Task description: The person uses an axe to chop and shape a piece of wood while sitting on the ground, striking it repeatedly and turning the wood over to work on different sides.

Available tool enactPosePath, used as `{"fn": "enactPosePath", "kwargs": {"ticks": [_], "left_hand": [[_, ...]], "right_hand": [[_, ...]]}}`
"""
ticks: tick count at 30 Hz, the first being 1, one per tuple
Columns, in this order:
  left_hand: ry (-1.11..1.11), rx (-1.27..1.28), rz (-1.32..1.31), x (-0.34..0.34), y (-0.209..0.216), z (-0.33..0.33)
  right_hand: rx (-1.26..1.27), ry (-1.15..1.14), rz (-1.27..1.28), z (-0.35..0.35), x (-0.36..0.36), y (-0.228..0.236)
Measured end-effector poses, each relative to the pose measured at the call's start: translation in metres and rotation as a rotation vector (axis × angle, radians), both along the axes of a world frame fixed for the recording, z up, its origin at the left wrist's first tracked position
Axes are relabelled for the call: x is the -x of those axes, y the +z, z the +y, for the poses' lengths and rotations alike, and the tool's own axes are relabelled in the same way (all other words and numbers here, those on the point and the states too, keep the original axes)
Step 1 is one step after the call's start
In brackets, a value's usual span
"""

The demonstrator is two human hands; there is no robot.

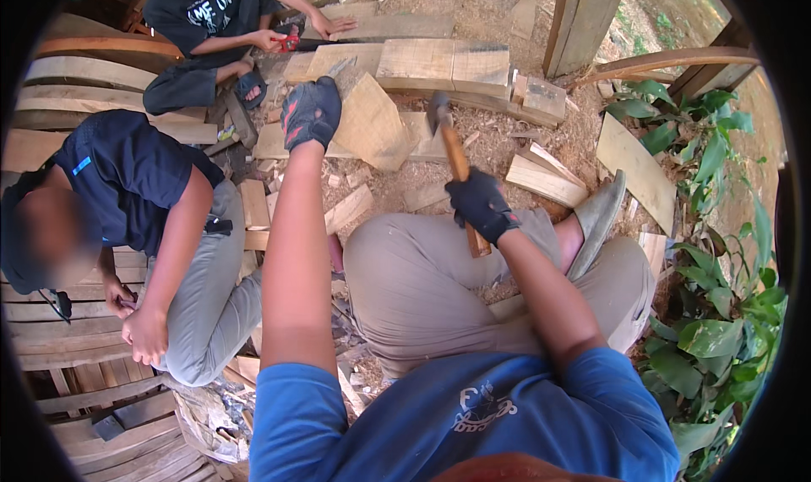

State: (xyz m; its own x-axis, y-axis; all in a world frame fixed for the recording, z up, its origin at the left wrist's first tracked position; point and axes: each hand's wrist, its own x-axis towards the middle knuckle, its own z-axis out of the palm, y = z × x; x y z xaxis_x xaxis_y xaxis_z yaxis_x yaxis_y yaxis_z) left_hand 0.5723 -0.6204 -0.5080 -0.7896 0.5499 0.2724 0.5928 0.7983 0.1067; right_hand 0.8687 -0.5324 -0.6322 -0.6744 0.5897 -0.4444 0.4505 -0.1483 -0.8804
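My left hand (312, 113), in a black and red glove, is closed at the end of an outstretched arm. A narrow, flat grey metal tool (341, 66) sticks out past its fingers; the rest is hidden. Just right of that hand, a broad wooden board (372, 125) lies tilted against a thick timber block (416, 63). My right hand, gloved in black (483, 205), is wrapped round the wooden handle of a hammer (456, 152). The hammer's dark head points away from me, near the timber's front side, apart from it.
One person (139, 178) sits at the left, hands together. Another person (207, 17), at the back left, holds a red tool (289, 41) by the timber. Wood offcuts (545, 178) and shavings cover the ground. A post (583, 21) stands at the back right, leafy plants (710, 338) at the right.
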Motion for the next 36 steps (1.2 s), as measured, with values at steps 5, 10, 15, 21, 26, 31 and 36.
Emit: {"fn": "enactPosePath", "kwargs": {"ticks": [5,10,15,21,26,31,36], "left_hand": [[-0.015,0.038,-0.025,0.006,-0.008,0.003],[0.039,-0.018,-0.054,-0.012,0.001,0.007],[0.053,-0.034,-0.058,-0.022,0.003,0.011],[0.101,-0.096,-0.089,-0.021,0.009,0.002],[0.073,-0.13,-0.086,-0.028,0.013,0.004],[0.099,-0.101,-0.113,-0.024,0.012,0.004],[0.08,-0.126,-0.078,-0.028,0.012,0.005]], "right_hand": [[0.008,-0.359,0.379,0.025,-0.034,0.109],[-0.14,-0.49,0.62,0.016,-0.023,0.138],[-0.162,-0.031,0.105,-0.034,0.019,0.023],[0.09,0.02,0.047,-0.046,0.022,0.023],[0.031,0.035,-0.015,-0.046,0.02,0.033],[0.022,0.035,-0.025,-0.046,0.021,0.032],[0.031,0.035,-0.009,-0.046,0.02,0.031]]}}
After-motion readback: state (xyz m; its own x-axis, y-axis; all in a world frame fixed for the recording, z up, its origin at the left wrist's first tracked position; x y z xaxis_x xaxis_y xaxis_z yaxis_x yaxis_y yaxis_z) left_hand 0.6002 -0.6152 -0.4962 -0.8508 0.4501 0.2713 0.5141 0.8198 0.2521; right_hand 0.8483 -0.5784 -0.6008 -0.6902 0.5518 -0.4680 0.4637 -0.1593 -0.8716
